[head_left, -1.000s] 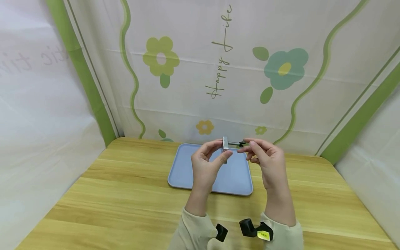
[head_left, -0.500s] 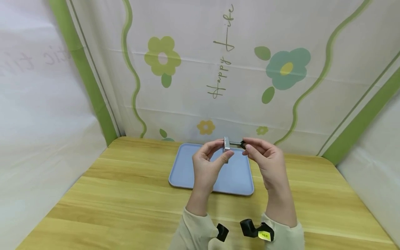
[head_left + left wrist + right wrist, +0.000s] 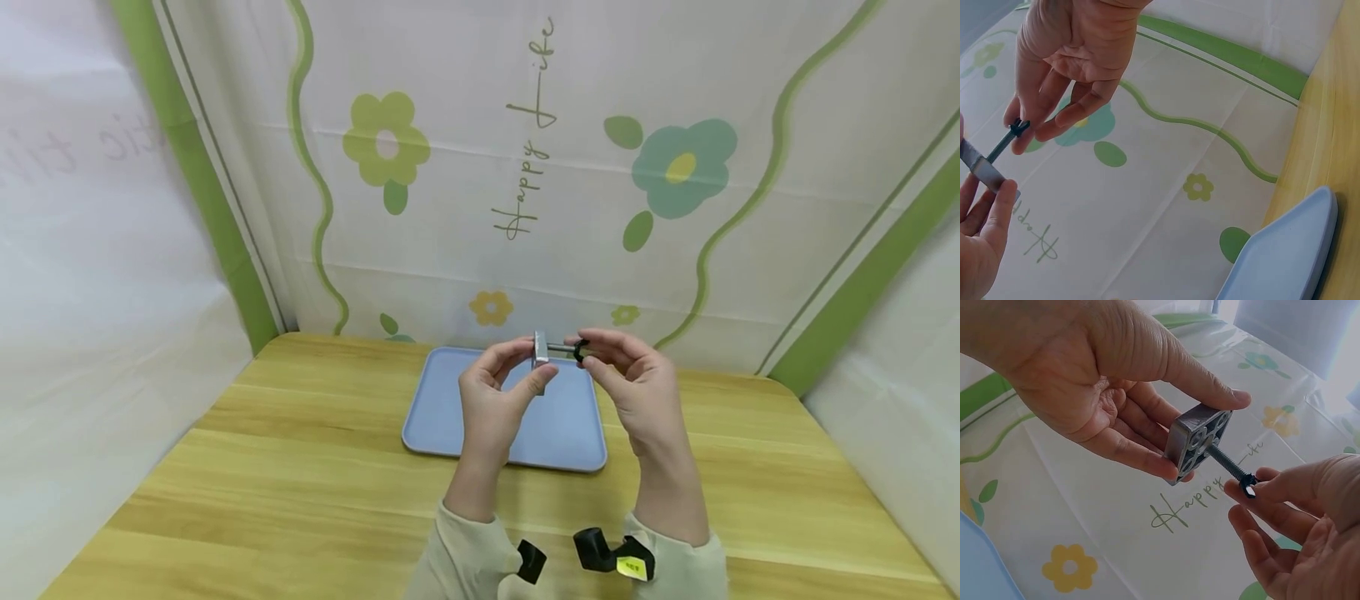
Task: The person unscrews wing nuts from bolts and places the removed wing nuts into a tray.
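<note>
My left hand (image 3: pixel 491 400) grips a square silver metal block (image 3: pixel 541 347) between thumb and fingers, held up above the tray. In the right wrist view, the face of the block (image 3: pixel 1199 439) has several round recesses. A threaded bolt (image 3: pixel 1225 461) sticks out from its middle towards my right hand (image 3: pixel 648 392). At the bolt's free end sits a dark wing nut (image 3: pixel 1248 485). My right thumb and forefinger pinch this wing nut, while the other right fingers are loosely curled below it.
A light blue tray (image 3: pixel 558 433) lies on the wooden table (image 3: pixel 300 467), beneath and behind the hands. A white flower-printed cloth (image 3: pixel 450 225) stands close behind the table, with more cloth at both sides.
A second ago the right fingers were spread around the wing nut; they have since come together on it. The wing nut looks turned. The left hand and block stay nearly still.
</note>
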`<state>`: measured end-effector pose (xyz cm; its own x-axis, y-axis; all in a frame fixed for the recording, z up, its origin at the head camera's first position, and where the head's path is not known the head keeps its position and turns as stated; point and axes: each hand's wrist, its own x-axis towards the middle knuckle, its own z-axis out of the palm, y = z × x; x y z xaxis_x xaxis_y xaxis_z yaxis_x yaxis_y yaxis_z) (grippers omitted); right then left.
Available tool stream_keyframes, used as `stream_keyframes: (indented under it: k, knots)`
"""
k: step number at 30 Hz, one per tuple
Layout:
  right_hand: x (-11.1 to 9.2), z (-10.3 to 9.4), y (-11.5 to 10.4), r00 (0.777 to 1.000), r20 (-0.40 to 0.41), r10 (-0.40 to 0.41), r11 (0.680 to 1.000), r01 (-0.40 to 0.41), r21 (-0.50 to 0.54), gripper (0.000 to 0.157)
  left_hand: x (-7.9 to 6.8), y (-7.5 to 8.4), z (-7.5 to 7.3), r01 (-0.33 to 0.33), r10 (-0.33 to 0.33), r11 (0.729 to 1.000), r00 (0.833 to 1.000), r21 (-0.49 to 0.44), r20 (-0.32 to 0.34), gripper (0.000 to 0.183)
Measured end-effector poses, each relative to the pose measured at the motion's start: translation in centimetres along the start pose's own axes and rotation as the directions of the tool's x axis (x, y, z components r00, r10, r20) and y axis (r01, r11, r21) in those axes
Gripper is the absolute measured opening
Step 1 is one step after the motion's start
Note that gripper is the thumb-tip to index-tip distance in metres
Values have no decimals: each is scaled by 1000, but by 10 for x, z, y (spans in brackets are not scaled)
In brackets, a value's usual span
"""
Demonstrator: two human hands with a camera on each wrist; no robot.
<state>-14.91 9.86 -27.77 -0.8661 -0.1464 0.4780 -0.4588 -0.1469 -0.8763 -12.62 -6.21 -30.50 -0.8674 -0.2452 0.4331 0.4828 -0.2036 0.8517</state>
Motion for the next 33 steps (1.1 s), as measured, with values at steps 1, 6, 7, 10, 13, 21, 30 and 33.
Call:
stream_keyframes:
  k: [1,6,7,10,13,21,30,33]
  knots:
    - [0,0,0,1000,-17,13,1000,-13,7,25,0,0,0,1,-1,1000,1000,1,-2,34]
    - [0,0,-5,974,-202,100,995,-92,49,14,-1,-1,-1,0,0,1000,1000,10,-5,33]
    - [0,0,-6,963,-242,114,993,-102,61,12,-2,0,-1,-1,1,1000,1000,11,-6,34]
    - [0,-1,-10,942,-309,133,990,-111,87,11,-1,0,-1,-4,4,1000,1000,15,-8,34]
    - [-1,-1,-11,950,-283,128,990,-107,89,12,-1,0,-1,-6,7,1000,1000,18,-10,34]
    - [-1,1,-11,985,-111,129,992,-129,8,20,0,-1,-1,-12,12,1000,1000,15,-14,33]
    - [-1,0,-9,987,-45,157,986,-159,-42,24,0,0,-1,-20,20,1000,1000,16,1,34]
    - [0,0,-7,985,-33,171,984,-172,-40,22,0,0,-1,-19,19,1000,1000,13,3,34]
